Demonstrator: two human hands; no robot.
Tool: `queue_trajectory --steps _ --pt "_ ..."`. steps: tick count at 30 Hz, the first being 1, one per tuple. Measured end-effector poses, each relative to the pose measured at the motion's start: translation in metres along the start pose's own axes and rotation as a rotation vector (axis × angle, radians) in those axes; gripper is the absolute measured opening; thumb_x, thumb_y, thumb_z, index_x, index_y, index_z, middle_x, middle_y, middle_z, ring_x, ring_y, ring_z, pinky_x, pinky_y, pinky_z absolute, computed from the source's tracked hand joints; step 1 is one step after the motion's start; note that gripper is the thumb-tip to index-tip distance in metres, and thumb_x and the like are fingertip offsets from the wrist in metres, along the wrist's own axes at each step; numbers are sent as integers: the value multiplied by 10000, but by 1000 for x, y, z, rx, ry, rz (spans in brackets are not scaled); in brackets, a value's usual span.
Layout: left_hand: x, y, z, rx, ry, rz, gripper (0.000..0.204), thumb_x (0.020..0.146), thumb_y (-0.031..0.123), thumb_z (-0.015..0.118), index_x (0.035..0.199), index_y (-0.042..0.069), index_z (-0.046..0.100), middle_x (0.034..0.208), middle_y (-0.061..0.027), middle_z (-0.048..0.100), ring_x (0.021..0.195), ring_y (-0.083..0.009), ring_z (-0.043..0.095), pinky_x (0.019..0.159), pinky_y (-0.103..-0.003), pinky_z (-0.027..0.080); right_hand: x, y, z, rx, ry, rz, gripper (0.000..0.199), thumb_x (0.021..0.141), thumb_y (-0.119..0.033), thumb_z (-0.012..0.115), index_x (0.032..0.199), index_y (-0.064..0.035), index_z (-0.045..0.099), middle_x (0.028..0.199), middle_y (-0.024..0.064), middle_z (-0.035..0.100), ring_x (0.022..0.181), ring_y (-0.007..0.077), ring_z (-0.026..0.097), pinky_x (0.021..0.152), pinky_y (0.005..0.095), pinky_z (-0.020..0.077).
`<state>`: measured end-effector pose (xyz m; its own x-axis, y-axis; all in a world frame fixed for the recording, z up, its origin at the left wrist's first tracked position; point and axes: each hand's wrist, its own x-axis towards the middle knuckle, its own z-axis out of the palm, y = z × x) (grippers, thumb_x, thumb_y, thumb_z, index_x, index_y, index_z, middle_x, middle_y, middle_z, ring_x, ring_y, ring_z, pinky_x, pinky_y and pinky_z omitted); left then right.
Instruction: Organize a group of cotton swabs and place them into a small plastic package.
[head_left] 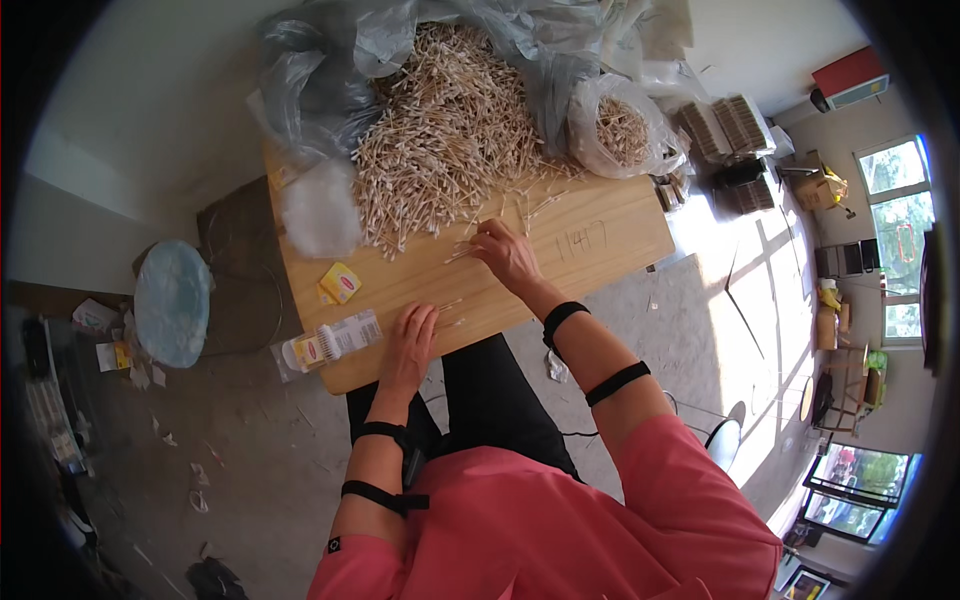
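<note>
A large heap of cotton swabs (450, 140) with pale wooden sticks spreads over the far part of a wooden table (610, 215). At the heap's near edge, my right hand (508, 258) is closed in a pinch, with a few swabs showing at its fingertips. My left hand (408, 350) rests at the table's near edge, fingers together and bent, and swab ends stick out beside its fingertips. Left of it lies a clear packet (335, 340) with a yellow label and swabs inside. Small yellow cards (339, 283) lie farther up the table.
Grey plastic sheeting (330, 90) surrounds the heap's back. To its right sits a clear bag of swabs (620, 130), near stacked packed bundles (725, 130). A white translucent pouch (321, 210) lies left of the heap. A light-blue round stool (172, 303) stands left of the table.
</note>
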<state>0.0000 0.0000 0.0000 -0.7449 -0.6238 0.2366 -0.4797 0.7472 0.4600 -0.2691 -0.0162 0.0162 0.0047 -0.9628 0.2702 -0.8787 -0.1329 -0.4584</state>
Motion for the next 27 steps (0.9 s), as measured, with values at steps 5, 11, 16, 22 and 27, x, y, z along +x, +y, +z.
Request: queue_trajectory --steps 5,11,16,22,27 --pt "5 1 -8 5 27 26 459 889 54 616 1330 13 494 1336 -95 470 1313 -286 429 1104 -385 401 -1 -7 6 104 56 105 82 822 -145 687 878 -89 666 989 61 606 910 292 633 725 410 520" --pt "3 2 -4 37 3 -19 510 919 86 584 1402 8 439 1420 -111 430 1356 -308 392 1163 -439 327 -21 -35 29 129 -22 -16 94 809 -150 723 856 -88 670 956 67 604 875 288 641 718 392 526" --pt "5 -1 -2 82 -57 -9 543 931 110 573 1433 0 398 1474 -109 379 1396 -308 352 1186 -465 285 -3 -41 19 188 148 224 80 838 -135 677 890 -79 655 1007 81 597 923 307 644 758 427 529" --pt "3 -4 0 59 -75 12 552 942 122 558 1450 8 374 1489 -107 368 1408 -302 339 1198 -475 263 2 -12 14 87 53 270 80 863 -144 650 905 -77 634 973 99 601 895 324 634 733 434 518" --pt "5 -1 4 74 -52 -14 595 910 111 584 1451 6 361 1480 -122 365 1428 -319 298 1212 -522 204 -30 -68 44 244 -56 196 95 857 -163 658 895 -76 647 943 104 610 861 353 640 710 435 524"
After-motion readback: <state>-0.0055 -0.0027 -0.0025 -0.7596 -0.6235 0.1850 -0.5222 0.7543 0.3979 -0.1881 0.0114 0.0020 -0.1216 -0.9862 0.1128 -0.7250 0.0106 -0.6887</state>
